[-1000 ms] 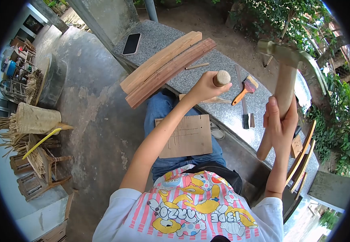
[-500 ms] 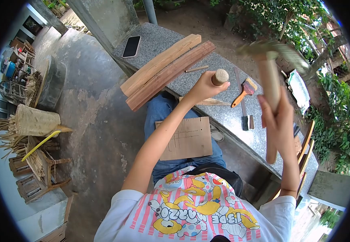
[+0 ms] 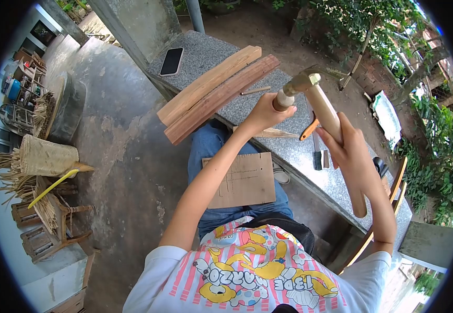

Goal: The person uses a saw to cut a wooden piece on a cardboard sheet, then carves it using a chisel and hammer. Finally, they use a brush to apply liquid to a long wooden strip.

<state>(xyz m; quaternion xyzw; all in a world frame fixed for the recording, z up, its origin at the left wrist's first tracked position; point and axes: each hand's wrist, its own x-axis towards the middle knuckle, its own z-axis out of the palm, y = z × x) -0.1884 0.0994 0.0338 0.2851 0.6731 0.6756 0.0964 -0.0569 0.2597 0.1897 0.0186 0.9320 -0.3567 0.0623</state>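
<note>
My left hand (image 3: 264, 113) is closed around an upright round wooden handle (image 3: 284, 100); its lower end is hidden below my fist. In my right hand (image 3: 347, 148) is a claw hammer (image 3: 324, 108), gripped by its pale wooden shaft. The hammer's head is at the top of the round handle and appears to touch it. Below my left hand a pointed strip of wood (image 3: 276, 133) lies on the granite bench (image 3: 200, 49). On my lap rests a flat brown board (image 3: 244, 190) with dark lines and dots.
Two curved wood pieces (image 3: 205, 86) (image 3: 226, 99) lie across the bench, beside a phone (image 3: 171, 61). An orange-handled paintbrush (image 3: 309, 130), partly hidden, and a dark-handled tool (image 3: 317, 160) lie near my right hand. A thin stick (image 3: 256, 90) lies farther back.
The hammer has swung down and left, so its head is now at the round handle's top. My right hand moved with it; my left hand stayed in place.
</note>
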